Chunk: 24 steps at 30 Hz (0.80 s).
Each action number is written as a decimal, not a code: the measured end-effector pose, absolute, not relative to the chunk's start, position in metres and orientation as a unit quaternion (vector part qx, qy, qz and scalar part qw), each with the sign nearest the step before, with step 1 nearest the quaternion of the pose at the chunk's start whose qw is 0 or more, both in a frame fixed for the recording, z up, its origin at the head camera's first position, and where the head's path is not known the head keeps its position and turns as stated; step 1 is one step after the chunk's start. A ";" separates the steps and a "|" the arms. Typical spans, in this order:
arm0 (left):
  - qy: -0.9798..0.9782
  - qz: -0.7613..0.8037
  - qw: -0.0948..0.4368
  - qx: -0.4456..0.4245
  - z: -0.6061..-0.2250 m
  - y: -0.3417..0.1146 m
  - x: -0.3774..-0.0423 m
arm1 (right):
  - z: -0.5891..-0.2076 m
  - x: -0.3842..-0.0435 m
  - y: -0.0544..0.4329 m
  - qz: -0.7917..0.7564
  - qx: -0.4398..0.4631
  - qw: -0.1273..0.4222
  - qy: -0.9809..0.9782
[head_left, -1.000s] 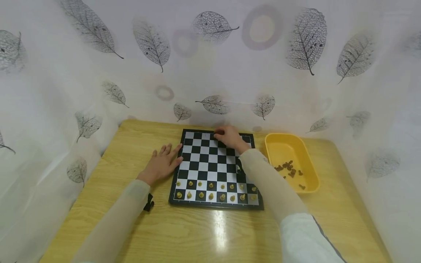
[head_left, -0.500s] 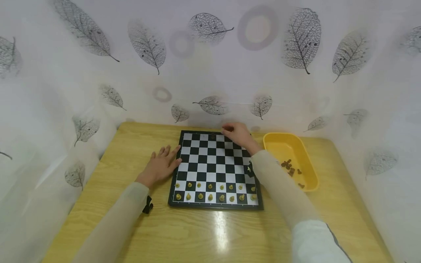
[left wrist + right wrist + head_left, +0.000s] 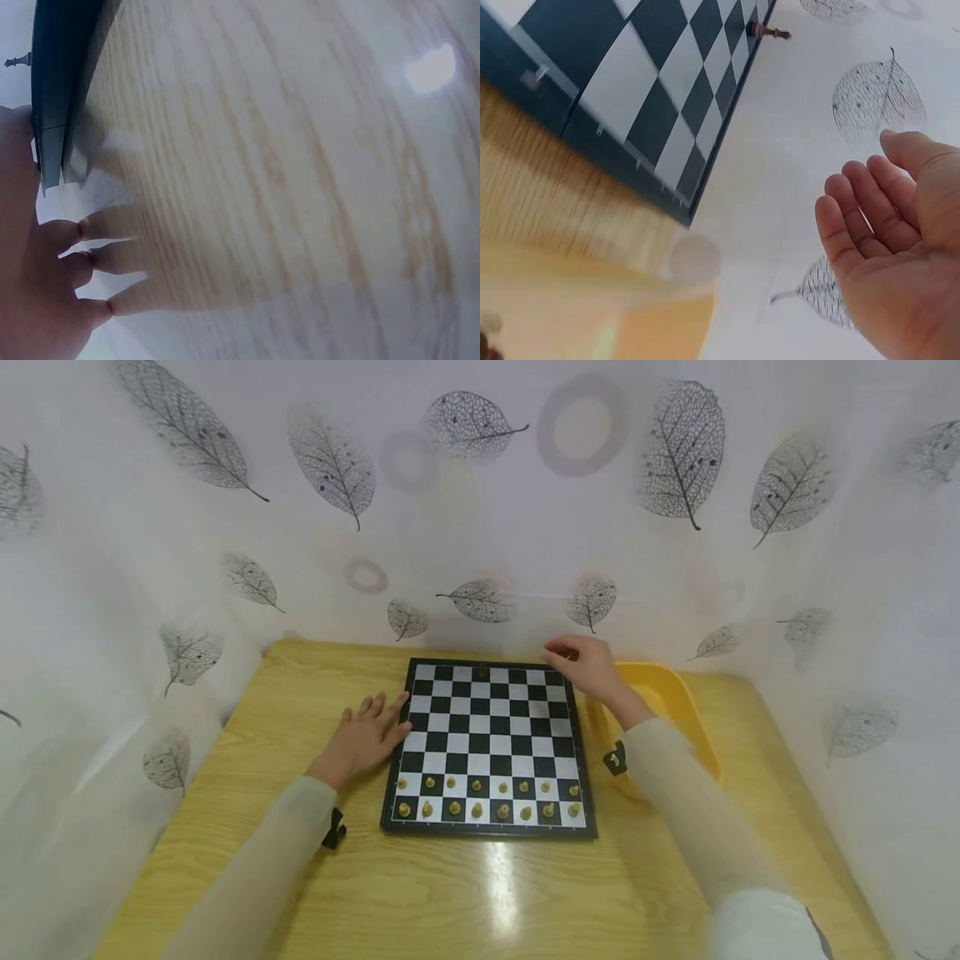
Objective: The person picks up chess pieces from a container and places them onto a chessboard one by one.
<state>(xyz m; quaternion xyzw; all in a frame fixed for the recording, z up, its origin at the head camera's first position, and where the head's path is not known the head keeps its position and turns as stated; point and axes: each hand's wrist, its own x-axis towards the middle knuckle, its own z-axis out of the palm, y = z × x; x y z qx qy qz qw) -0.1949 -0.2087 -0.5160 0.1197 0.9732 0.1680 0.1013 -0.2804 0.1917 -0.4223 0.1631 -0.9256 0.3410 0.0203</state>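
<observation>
A black-and-white chessboard [image 3: 480, 727] lies on the wooden table. Yellowish chess pieces [image 3: 476, 810] fill its two near rows. One brown chess piece [image 3: 483, 673] stands upright in the far row, near the middle; it appears as a reddish-brown chess piece [image 3: 769, 31] in the right wrist view. My left hand [image 3: 358, 743] lies flat with spread fingers, its thumb and forefinger against the board's left edge. My right hand [image 3: 900, 232], fingers relaxed and bent slightly, holds nothing. It hovers past the board's far right corner, by the yellow tray [image 3: 697, 727].
The forearm partly covers the tray; blurred brown pieces [image 3: 489, 349] show in it in the right wrist view. A leaf-patterned white sheet [image 3: 480, 510] rises behind and beside the wooden table [image 3: 420, 893]. Black straps [image 3: 615, 758] circle both wrists.
My right hand has let go of the brown chess piece in the far row and moved right, off the board toward the tray. My left hand has stayed at the board's edge.
</observation>
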 end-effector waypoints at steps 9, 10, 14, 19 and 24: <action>0.973 0.166 0.093 0.127 -0.520 -0.208 -0.194 | -0.417 -0.257 0.240 0.370 0.123 0.041 -0.920; 0.973 0.167 0.093 0.127 -0.520 -0.208 -0.194 | -0.417 -0.255 0.246 0.369 0.118 0.041 -0.921; 0.973 0.168 0.096 0.126 -0.518 -0.208 -0.192 | -0.417 -0.243 0.266 0.363 0.101 0.035 -0.926; 0.973 0.167 0.094 0.126 -0.518 -0.209 -0.193 | -0.418 -0.231 0.285 0.367 0.093 0.039 -0.925; 0.973 0.169 0.094 0.127 -0.515 -0.209 -0.193 | -0.421 -0.218 0.299 0.357 0.075 0.026 -0.931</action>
